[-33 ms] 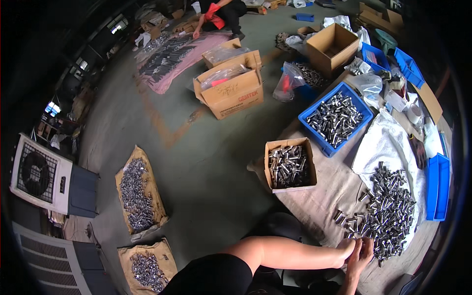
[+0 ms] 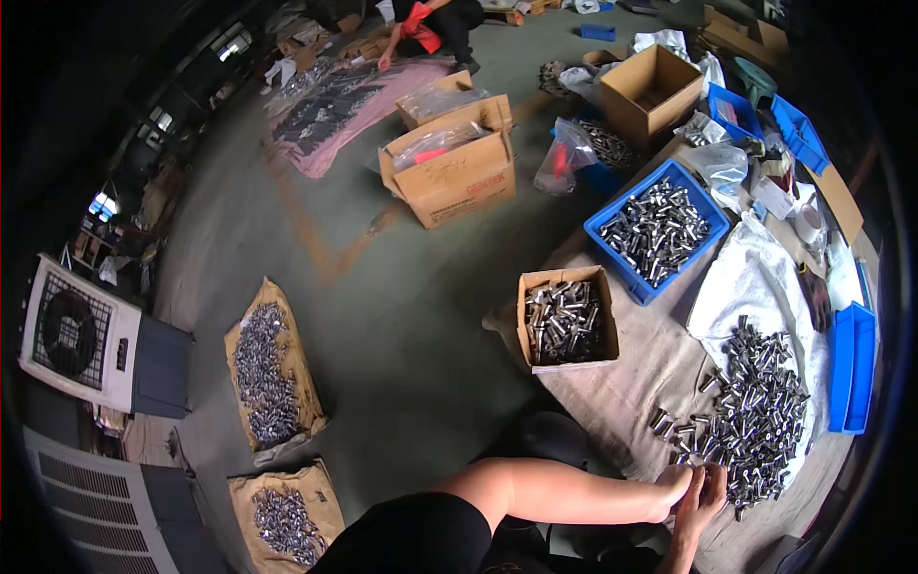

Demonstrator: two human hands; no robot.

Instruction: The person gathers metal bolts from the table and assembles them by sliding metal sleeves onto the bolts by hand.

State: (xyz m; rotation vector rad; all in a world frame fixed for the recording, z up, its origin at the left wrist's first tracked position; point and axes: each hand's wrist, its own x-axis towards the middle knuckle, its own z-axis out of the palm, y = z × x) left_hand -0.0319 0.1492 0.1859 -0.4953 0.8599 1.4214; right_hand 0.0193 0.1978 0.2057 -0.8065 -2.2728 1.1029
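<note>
At the lower right, my left hand (image 2: 675, 483) and my right hand (image 2: 706, 496) meet at the near left edge of a heap of shiny metal cylindrical parts (image 2: 755, 416). The fingers of both are closed and close together. Whatever lies between them is hidden or too small to name. The heap spreads over a white woven sheet (image 2: 741, 277) and a beige cloth (image 2: 612, 407). Beyond my left forearm stands an open cardboard box (image 2: 569, 366) of similar parts. Behind it sits a blue plastic bin (image 2: 639, 290), also filled with them.
Two brown sheets (image 2: 311, 421) on the left carry small metal parts. A white fan unit (image 2: 113, 340) stands farther left. Large cardboard cartons (image 2: 449, 191) are at the back, where another person (image 2: 449, 24) handles a red cloth. Blue trays (image 2: 849, 368) line the right.
The whole view has shifted very slightly. My two hands stay together at the edge of the heap, with no clear change in their grip.
</note>
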